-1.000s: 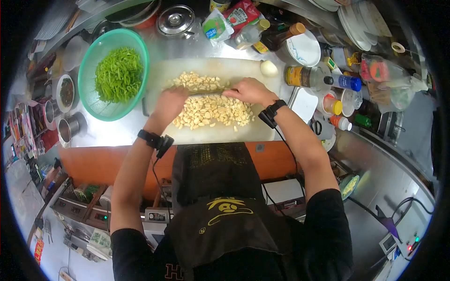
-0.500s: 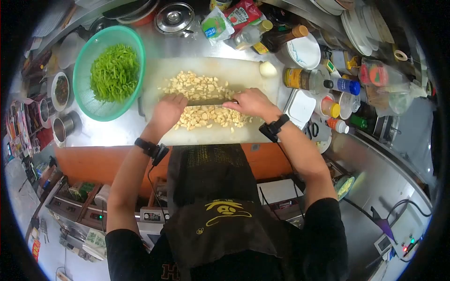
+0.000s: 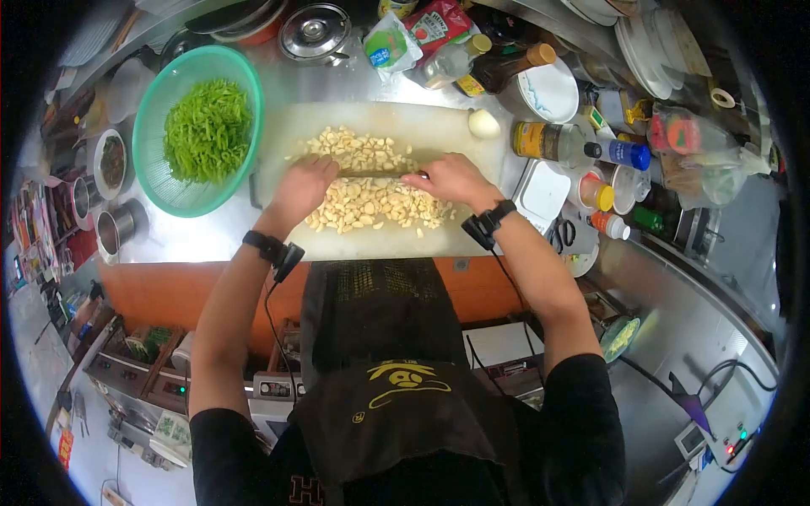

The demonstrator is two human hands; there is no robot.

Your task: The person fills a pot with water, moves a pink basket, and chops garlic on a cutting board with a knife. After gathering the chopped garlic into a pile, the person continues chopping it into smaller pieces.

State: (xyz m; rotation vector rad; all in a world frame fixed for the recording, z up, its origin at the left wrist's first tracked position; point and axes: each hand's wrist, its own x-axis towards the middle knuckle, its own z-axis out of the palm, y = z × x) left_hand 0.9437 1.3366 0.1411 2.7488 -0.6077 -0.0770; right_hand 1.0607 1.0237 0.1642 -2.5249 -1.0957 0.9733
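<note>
Chopped pale pieces that look like garlic (image 3: 363, 207) lie spread on the white cutting board (image 3: 380, 245). A knife (image 3: 371, 174) spans the pile from side to side, pieces on both its far and near sides. My right hand (image 3: 451, 177) is closed round the knife's handle at the right end. At the other end, my left hand (image 3: 305, 184) presses on the blade's tip with its fingers together. One whole peeled pale bulb (image 3: 483, 124) sits at the board's far right corner.
A green colander (image 3: 143, 160) with shredded green vegetable stands left of the board. Behind are a metal lid (image 3: 314, 34), packets and bottles (image 3: 506, 69). Jars (image 3: 544, 141), a white scale-like tray (image 3: 541, 196) and black scissors (image 3: 562, 233) are at the right.
Both hands and the knife moved nearer me, then slightly away again, across the pieces. The knife blade looks more edge-on now than half a second ago.
</note>
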